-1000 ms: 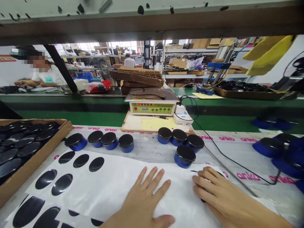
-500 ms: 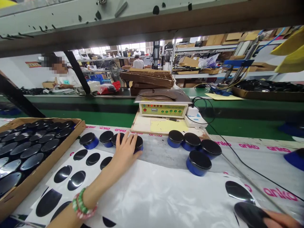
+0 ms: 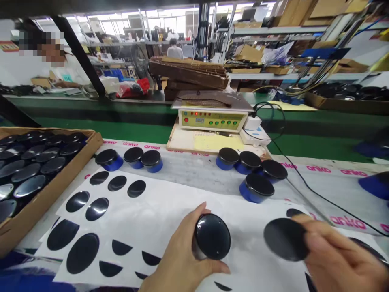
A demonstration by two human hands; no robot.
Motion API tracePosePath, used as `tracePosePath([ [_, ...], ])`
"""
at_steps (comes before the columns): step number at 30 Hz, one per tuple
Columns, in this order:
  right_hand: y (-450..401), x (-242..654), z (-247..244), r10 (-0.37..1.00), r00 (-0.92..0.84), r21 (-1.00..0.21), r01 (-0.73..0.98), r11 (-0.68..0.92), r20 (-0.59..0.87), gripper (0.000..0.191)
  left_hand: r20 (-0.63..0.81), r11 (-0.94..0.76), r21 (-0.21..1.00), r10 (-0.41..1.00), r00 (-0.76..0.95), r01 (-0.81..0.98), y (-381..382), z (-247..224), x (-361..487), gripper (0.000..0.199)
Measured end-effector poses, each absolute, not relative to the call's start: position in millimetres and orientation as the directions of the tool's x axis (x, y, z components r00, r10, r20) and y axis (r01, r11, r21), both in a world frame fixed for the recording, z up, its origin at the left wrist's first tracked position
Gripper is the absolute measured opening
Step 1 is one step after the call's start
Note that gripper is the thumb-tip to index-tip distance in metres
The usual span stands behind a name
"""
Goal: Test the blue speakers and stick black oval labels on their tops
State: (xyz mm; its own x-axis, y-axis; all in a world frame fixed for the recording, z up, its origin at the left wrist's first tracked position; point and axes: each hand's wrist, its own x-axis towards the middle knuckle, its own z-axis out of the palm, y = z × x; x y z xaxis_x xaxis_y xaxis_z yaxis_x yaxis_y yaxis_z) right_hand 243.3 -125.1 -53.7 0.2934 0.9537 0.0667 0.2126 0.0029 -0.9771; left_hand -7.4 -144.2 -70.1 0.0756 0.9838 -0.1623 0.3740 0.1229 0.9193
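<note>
My left hand [image 3: 182,247] is closed around a round black-topped part [image 3: 212,237], its glossy face turned towards me. Between the thumb and fingers of my right hand [image 3: 343,251] is a thin black disc [image 3: 285,239], held by its edge just to the right of that part. Under both hands lies a white sheet [image 3: 170,211] bearing black discs [image 3: 82,253], some whole and some partly covered. Beyond it stand three blue parts with black tops [image 3: 152,160] on the left and several more such parts [image 3: 257,187] right of centre.
A cardboard box [image 3: 88,148] of glossy black-topped parts stands at the left. At the back, a control box [image 3: 212,119] with buttons sits on a board; its black cable [image 3: 304,186] trails across the right side. Another person [image 3: 67,71] is beyond the bench at the far left.
My left hand has taken one of the back-left parts and brought it near, over the white sheet. My right hand has moved inward with its black disc. The camera view has tilted down.
</note>
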Motion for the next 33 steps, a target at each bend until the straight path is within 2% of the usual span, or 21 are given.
tracePosePath([
  [4,-123,184,-52,0.999,0.007,-0.997,0.047,-0.054,-0.054,0.026,-0.183,0.165,0.938,0.983,0.032,0.306,-143,-69,-7,0.089],
  [12,-125,153,-63,0.992,-0.035,-0.991,-0.047,-0.124,-0.123,0.027,-0.12,0.077,0.938,0.987,0.106,0.338,-140,-67,-8,0.09],
  [18,-126,154,-67,0.995,-0.024,-0.996,0.006,-0.093,-0.093,0.025,-0.049,0.005,0.936,0.992,0.115,0.353,-141,-67,-8,0.089],
  [24,-126,151,-60,0.999,0.01,-0.983,0.179,0.04,0.043,0.024,0.011,-0.05,0.927,0.994,0.109,0.371,-141,-70,-8,0.084],
  [27,-126,147,-53,0.993,0.025,-0.96,0.262,0.102,0.112,0.024,-0.003,-0.038,0.922,0.994,0.107,0.384,-142,-70,-8,0.082],
  [33,-127,145,-51,0.984,0.04,-0.937,0.314,0.151,0.172,0.022,0.026,-0.072,0.919,0.992,0.123,0.389,-144,-71,-8,0.086],
])
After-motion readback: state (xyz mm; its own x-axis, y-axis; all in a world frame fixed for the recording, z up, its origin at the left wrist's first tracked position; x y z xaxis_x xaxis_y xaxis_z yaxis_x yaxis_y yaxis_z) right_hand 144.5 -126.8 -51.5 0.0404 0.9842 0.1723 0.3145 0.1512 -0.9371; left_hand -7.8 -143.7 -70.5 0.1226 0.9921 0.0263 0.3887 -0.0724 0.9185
